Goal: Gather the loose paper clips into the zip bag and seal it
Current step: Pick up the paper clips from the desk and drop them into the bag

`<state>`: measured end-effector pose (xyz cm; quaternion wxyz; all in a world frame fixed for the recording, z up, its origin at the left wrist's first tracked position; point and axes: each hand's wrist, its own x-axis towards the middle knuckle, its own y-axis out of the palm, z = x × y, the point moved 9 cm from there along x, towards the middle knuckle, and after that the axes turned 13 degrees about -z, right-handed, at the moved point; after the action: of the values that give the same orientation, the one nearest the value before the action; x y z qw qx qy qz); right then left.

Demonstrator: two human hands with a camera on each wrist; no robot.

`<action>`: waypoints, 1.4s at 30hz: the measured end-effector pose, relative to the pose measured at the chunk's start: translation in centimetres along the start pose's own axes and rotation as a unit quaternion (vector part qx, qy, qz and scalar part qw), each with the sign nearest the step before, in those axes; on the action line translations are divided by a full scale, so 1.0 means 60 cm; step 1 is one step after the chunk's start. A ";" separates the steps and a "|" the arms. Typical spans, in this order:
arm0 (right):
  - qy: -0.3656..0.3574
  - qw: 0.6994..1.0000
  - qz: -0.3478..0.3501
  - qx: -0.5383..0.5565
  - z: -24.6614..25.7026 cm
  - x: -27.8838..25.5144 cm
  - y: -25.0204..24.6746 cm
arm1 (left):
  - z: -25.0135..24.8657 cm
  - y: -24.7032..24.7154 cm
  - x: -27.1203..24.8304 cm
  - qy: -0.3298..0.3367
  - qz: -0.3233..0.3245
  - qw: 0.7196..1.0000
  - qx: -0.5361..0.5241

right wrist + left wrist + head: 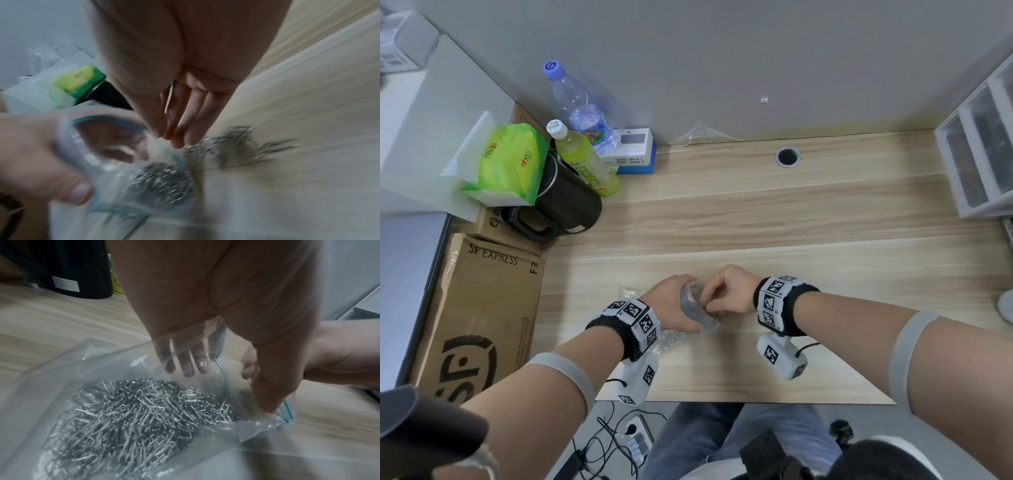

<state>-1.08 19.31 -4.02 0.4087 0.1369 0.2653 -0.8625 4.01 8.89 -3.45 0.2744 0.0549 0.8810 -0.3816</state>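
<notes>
My left hand (671,305) grips the zip bag (127,451) at its mouth, thumb on one side of the blue-edged rim and fingers inside against the clear plastic, so the opening is held wide and tilted toward my other hand. From the left wrist view I see those fingers (186,356) through the plastic, fairly straight, while the thumb presses the corner of the zip strip down toward the desk (774,212). Below that grip, inside the bag, lies a thick heap of silver paper clips (133,415), piled against the lower wall of the bag, which rests on the desk. My right hand (726,291) sits just beside the bag's mouth, touching or nearly touching its rim; its fingers are curled downward together at the opening. The right wrist view is blurred, so I cannot tell whether those fingertips (180,138) pinch any clips or are only sweeping them. Just past those fingertips, on the desk outside the bag, a small scatter of loose clips (236,142) lies right next to the mouth, with more clips visible through the plastic on the near side of the rim. Well away from both hands, at the far left corner of the desk, stand a black kettle (565,198), two bottles (582,109) and a green tissue pack (510,161).
</notes>
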 end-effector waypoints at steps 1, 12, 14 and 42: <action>0.013 0.999 -0.031 0.001 -0.014 0.004 -0.022 | 0.006 0.000 0.000 -0.003 -0.001 1.000 0.009; -0.003 0.951 -0.038 -0.307 -0.118 -0.006 -0.109 | 0.012 0.005 0.001 0.002 0.004 0.998 0.057; -0.024 0.955 -0.033 -0.293 -0.110 -0.008 -0.088 | 0.012 0.005 0.002 0.002 0.004 0.998 0.057; -0.115 0.947 -0.064 -0.294 -0.037 0.043 0.004 | 0.030 0.001 -0.004 -0.025 -0.002 0.999 -0.038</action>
<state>-2.44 18.80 -7.09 0.4026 -0.1067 0.4665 -0.7803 5.02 7.67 -4.39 0.2977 0.0325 0.8878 -0.3495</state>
